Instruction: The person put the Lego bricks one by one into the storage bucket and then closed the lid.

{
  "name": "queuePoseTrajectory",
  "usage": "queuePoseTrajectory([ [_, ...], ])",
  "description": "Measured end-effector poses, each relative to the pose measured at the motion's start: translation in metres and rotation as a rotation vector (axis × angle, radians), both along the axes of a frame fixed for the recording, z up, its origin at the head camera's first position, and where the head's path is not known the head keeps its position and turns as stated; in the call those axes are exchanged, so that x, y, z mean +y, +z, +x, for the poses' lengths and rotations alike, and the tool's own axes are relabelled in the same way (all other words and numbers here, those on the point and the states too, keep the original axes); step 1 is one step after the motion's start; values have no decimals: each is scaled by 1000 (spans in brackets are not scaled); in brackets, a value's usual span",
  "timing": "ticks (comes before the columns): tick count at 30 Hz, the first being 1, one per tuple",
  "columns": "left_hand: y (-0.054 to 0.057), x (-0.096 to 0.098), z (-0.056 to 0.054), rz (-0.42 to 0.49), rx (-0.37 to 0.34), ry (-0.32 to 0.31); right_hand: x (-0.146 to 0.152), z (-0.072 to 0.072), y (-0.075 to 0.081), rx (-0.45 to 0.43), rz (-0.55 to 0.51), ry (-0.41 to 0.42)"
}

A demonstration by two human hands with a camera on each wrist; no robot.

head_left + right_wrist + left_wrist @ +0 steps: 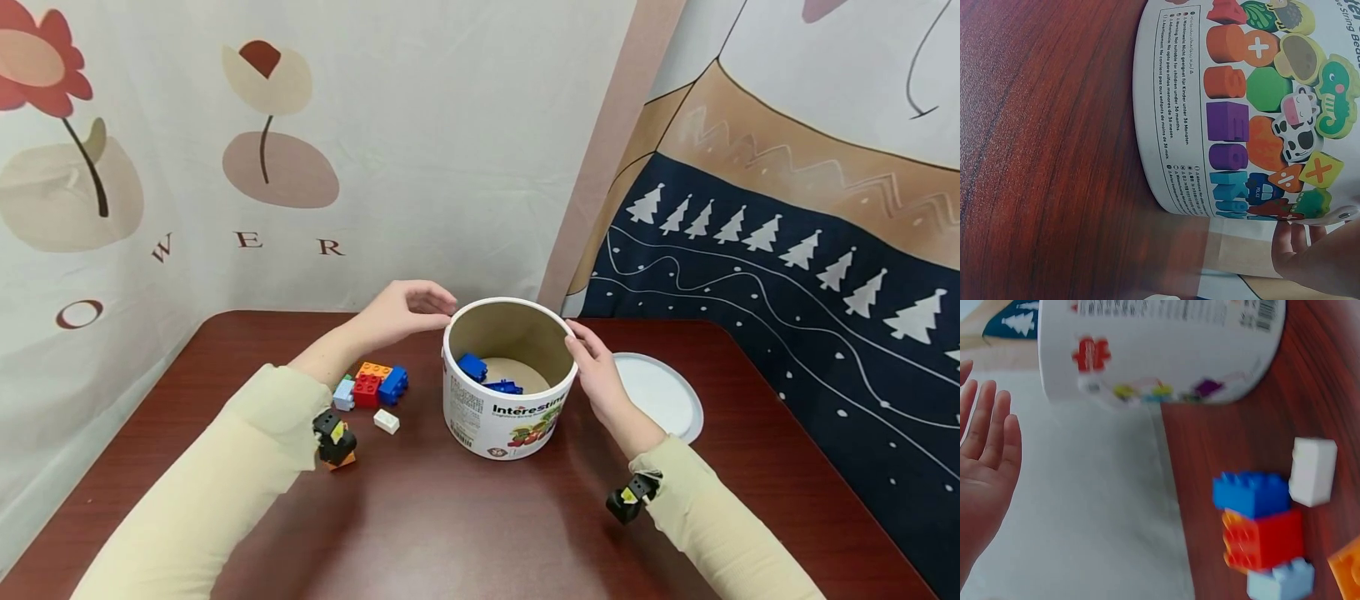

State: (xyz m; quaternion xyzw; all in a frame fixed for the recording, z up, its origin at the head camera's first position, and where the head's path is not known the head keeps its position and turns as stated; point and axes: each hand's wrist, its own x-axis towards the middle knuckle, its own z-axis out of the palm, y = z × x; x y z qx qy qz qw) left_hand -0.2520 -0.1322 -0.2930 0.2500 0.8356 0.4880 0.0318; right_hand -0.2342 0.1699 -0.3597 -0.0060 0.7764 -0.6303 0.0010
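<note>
In the head view, your left wrist camera (333, 435) half-hides an orange block (342, 463); the bucket rim (504, 398) seems to cover part of a blue block (504, 387). The left-wrist view crops your left hand (986, 464) and blurs the printed text (1147, 307).

The head view has even, fairly bright light, soft shadows on the tabletop (465, 525) beside the sleeves (187, 492), and a pale sheen on its near part. It looks stretched toward the edges. The left wrist view is dimmer and blurred, smearing the tub's (1166, 369) print and softening the bricks (1263, 534); the right is sharper, the print readable, with a purplish cast in one corner.
</note>
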Motion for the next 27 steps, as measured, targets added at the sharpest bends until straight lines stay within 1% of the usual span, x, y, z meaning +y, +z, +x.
queuePoseTrajectory([
  [4, -8, -25, 1, -33, 3, 79, 1, 0, 1, -4, 6, -1],
  [8, -20, -52, 2, -66, -30, 149, 2, 0, 2, -10, 12, 0],
  [12, -33, -77, 7, -98, -65, 209, 2, 0, 2, -10, 13, -3],
  [15, -42, -91, 12, -123, -80, 248, 2, 0, 2, -14, 11, -5],
  [20, -60, -108, 18, -159, -95, 281, 1, 0, 2, -14, 1, -5],
  [23, -70, -115, 20, -171, -104, 289, 1, 0, 2, -13, -1, -4],
  [27, -83, -123, 24, -176, -133, 301, 0, 1, 1, -15, 1, -4],
])
